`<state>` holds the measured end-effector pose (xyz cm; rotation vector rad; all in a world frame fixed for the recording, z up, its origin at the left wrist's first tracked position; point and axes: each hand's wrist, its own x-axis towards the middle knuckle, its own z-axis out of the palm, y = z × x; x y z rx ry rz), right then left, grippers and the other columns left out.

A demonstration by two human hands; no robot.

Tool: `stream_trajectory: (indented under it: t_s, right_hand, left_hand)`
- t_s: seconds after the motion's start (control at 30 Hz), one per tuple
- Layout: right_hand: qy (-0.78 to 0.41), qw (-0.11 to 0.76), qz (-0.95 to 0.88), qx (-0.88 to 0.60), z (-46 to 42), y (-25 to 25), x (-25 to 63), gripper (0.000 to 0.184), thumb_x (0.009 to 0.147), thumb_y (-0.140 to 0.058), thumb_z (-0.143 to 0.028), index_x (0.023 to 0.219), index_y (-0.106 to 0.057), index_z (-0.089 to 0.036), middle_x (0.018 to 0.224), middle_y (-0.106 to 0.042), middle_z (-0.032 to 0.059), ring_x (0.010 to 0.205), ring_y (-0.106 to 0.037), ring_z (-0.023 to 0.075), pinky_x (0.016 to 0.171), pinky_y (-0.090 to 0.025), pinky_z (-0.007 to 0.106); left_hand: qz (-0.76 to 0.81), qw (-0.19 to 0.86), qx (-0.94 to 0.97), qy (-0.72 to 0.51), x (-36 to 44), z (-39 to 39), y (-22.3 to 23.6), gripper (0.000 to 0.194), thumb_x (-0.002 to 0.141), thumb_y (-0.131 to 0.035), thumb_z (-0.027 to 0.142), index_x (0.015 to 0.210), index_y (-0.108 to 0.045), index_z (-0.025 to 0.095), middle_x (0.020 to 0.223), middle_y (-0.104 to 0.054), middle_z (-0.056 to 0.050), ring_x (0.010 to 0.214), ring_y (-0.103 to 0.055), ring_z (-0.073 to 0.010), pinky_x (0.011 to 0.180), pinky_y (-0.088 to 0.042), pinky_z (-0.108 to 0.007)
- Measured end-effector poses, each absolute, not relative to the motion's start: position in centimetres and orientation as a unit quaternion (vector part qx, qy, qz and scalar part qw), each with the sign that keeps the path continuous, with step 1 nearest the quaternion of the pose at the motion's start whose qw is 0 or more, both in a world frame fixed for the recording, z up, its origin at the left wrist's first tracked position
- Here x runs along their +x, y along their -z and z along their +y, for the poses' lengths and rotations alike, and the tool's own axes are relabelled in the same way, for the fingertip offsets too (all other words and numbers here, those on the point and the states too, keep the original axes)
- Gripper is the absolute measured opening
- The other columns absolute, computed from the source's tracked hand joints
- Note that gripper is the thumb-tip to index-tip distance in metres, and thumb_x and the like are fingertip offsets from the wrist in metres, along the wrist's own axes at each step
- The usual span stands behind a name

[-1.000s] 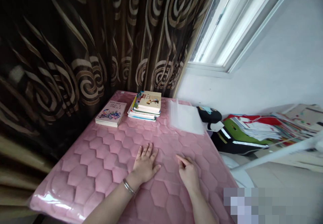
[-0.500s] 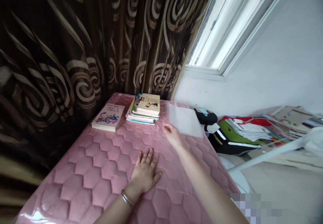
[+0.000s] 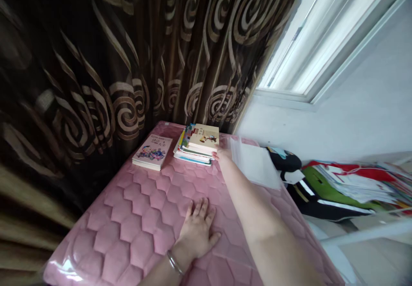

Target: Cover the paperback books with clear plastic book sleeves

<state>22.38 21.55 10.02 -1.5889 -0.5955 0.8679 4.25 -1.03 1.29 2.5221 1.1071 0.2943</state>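
Observation:
My left hand (image 3: pixel 198 229) lies flat on the pink quilted mattress (image 3: pixel 125 217), fingers spread, with a silver bangle at its wrist. Stretched farther out, my right hand (image 3: pixel 222 155) is at the right front corner of a stack of books (image 3: pixel 195 156). Its fingertips touch or nearly touch the stack's edge, and they are slightly apart; no firm grip shows. On top of the stack lies a cream-covered book (image 3: pixel 206 135) with a small drawing. To the left of the stack rests a pink-covered book (image 3: pixel 152 152), flat on the mattress.
Translucent plastic sheets or sleeves (image 3: pixel 257 163) lie right of my right hand. Beyond the mattress's right edge are a black and green bag (image 3: pixel 325 193) and piled papers (image 3: pixel 357 185). A patterned dark curtain (image 3: pixel 128 62) hangs behind, beside a window (image 3: pixel 299 41). Clear plastic covers the mattress.
My right hand has moved forward to the right edge of the book stack. My left hand stays flat on the mattress. The view has shifted slightly left.

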Motion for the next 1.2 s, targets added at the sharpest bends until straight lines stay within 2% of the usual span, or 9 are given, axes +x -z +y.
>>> stream_trajectory:
  t_s: [0.13, 0.3, 0.43, 0.6, 0.8, 0.9, 0.97, 1.07, 1.2]
  right_hand:
    - [-0.409, 0.567, -0.203, -0.686, 20.2, -10.6, 22.0, 0.013, 0.087, -0.064, -0.023, 0.097, -0.060, -0.016, 0.052, -0.055, -0.0058, 0.042, -0.054, 0.0071, 0.046, -0.052, 0.016]
    - [-0.474, 0.540, -0.179, -0.672, 16.5, -10.0, 22.0, 0.014, 0.090, -0.059, -0.034, 0.094, -0.059, -0.021, 0.055, -0.056, -0.0048, 0.041, -0.051, 0.0076, 0.046, -0.052, 0.019]
    - [-0.521, 0.533, -0.188, -0.639, 15.4, -10.1, 21.8, 0.018, 0.090, -0.060, -0.040, 0.093, -0.057, -0.022, 0.063, -0.063, -0.0014, 0.051, -0.060, 0.0113, 0.050, -0.056, 0.023]
    - [-0.536, 0.553, -0.216, -0.600, 14.9, -10.7, 21.4, 0.011, 0.088, -0.065, -0.027, 0.092, -0.057, -0.021, 0.071, -0.067, 0.0005, 0.061, -0.066, 0.0146, 0.053, -0.059, 0.026]
    - [-0.545, 0.589, -0.246, -0.544, 8.8, -9.0, 22.1, 0.016, 0.081, -0.072, -0.024, 0.091, -0.061, -0.020, 0.086, -0.073, 0.0031, 0.073, -0.070, 0.0177, 0.055, -0.061, 0.027]
    - [-0.549, 0.602, -0.285, -0.505, 3.8, -7.6, 23.1, 0.029, 0.074, -0.079, -0.030, 0.097, -0.064, -0.020, 0.089, -0.074, 0.0042, 0.072, -0.071, 0.0199, 0.052, -0.060, 0.028]
    - [-0.551, 0.606, -0.299, -0.490, 0.4, -6.8, 23.9, 0.039, 0.071, -0.082, -0.035, 0.103, -0.064, -0.022, 0.094, -0.075, 0.0039, 0.072, -0.071, 0.0197, 0.054, -0.061, 0.029]
    - [-0.541, 0.604, -0.272, -0.518, -3.9, -5.6, 24.8, 0.047, 0.067, -0.084, -0.042, 0.105, -0.064, -0.021, 0.087, -0.075, 0.0040, 0.058, -0.069, 0.0172, 0.048, -0.057, 0.026]
    - [-0.515, 0.597, -0.241, -0.566, -7.7, -3.4, 25.4, 0.054, 0.063, -0.084, -0.049, 0.104, -0.064, -0.020, 0.077, -0.075, 0.0039, 0.053, -0.068, 0.0181, 0.045, -0.055, 0.026]
  left_hand:
    - [0.395, 0.192, 0.892, -0.103, 4.2, -1.0, -1.4, 0.074, 0.092, -0.033, 0.064, 0.154, -0.024, 0.023, 0.162, -0.008, -0.012, 0.149, -0.011, -0.0312, 0.120, -0.009, -0.056]
    - [0.390, 0.177, 0.898, -0.100, 4.3, -1.0, -1.1, 0.074, 0.092, -0.031, 0.064, 0.154, -0.025, 0.023, 0.162, -0.009, -0.012, 0.149, -0.012, -0.0330, 0.119, -0.011, -0.057]
    - [0.393, 0.162, 0.900, -0.099, 4.4, -0.9, -1.0, 0.073, 0.093, -0.029, 0.063, 0.153, -0.026, 0.022, 0.162, -0.009, -0.014, 0.149, -0.013, -0.0338, 0.119, -0.011, -0.058]
    - [0.392, 0.150, 0.903, -0.096, 4.5, -1.0, -1.1, 0.073, 0.093, -0.028, 0.064, 0.152, -0.029, 0.021, 0.161, -0.013, -0.014, 0.148, -0.016, -0.0329, 0.119, -0.012, -0.057]
    - [0.397, 0.144, 0.901, -0.096, 4.4, -1.0, -1.1, 0.073, 0.092, -0.031, 0.064, 0.151, -0.033, 0.020, 0.161, -0.016, -0.015, 0.148, -0.015, -0.0337, 0.118, -0.013, -0.058]
    - [0.397, 0.147, 0.899, -0.114, 4.5, -1.0, -1.1, 0.073, 0.092, -0.034, 0.062, 0.151, -0.032, 0.018, 0.160, -0.020, -0.015, 0.148, -0.017, -0.0328, 0.119, -0.013, -0.058]
    - [0.407, 0.149, 0.891, -0.131, 4.6, -1.1, -1.1, 0.072, 0.092, -0.036, 0.058, 0.149, -0.033, 0.014, 0.157, -0.031, -0.017, 0.146, -0.024, -0.0319, 0.120, -0.014, -0.056]
    - [0.441, 0.156, 0.870, -0.155, 4.7, -1.2, -1.1, 0.065, 0.088, -0.046, 0.045, 0.142, -0.040, 0.008, 0.146, -0.046, -0.021, 0.141, -0.035, -0.0327, 0.120, -0.018, -0.054]
    - [0.473, 0.199, 0.829, -0.224, 4.5, -1.0, -0.5, 0.056, 0.077, -0.052, 0.019, 0.131, -0.044, 0.007, 0.136, -0.053, -0.022, 0.134, -0.044, -0.0316, 0.114, -0.034, -0.050]
